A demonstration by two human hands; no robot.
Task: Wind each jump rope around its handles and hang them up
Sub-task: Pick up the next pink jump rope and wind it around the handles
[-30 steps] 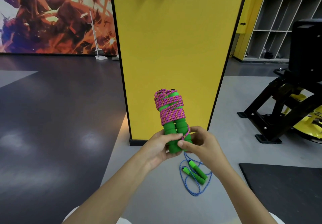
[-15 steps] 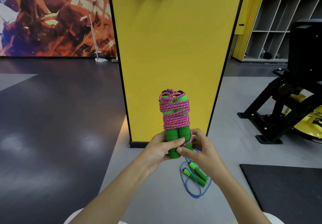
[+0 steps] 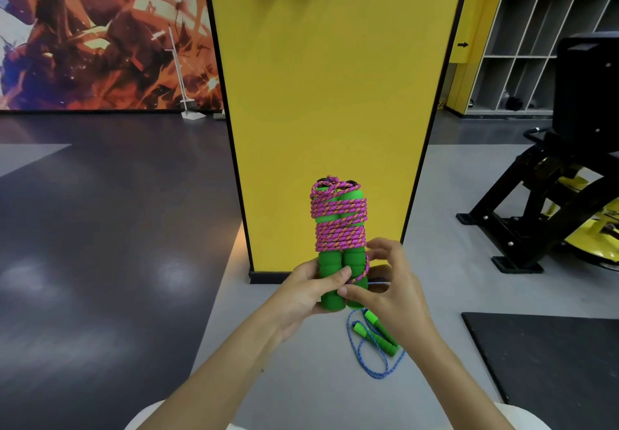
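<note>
Before the pillar [image 3: 335, 94], the left grip [image 3: 301, 295] is clasping the wound pink rope [image 3: 338, 225] by its handles [image 3: 330, 265], upright; the right grip [image 3: 392, 292] is pinching its loose strand [image 3: 364, 269]. Nearer, the blue rope [image 3: 375, 352] is lying on the floor [image 3: 301, 379].

Pink-orange braided rope [image 3: 339, 225] on green handles [image 3: 341, 272]; yellow pillar [image 3: 335, 78].

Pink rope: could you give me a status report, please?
Left hand grips green handles. Right hand pinches tail of pink rope; rest wound. Blue rope unwound on floor.
</note>
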